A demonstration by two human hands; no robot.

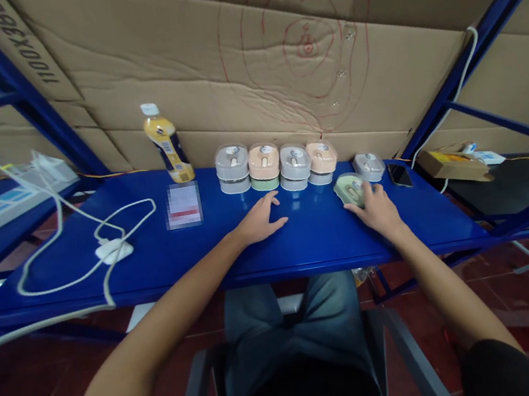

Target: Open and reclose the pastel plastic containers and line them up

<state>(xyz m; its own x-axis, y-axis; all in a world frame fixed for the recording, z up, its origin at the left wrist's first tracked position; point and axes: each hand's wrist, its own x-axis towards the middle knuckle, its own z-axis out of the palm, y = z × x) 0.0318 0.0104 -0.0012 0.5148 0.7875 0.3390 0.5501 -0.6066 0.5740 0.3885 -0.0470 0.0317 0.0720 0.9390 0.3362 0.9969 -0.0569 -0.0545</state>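
Note:
My left hand (261,220) lies flat on the blue shelf (154,264), fingers spread, holding nothing, just in front of a row of small lidded containers (277,165). These are stacked in pairs, with grey and peach lids. My right hand (375,206) rests with its fingers on a single green lidded container (350,188) at the right end of the row. A grey-lidded container (369,166) sits just behind it.
A yellow drink bottle (167,143) stands at the back left of the row, a small card (183,205) beside it. White cables and a plug (114,250) lie left. A black phone (399,175) lies right. Cardboard sheets line the back. Blue rack posts flank both sides.

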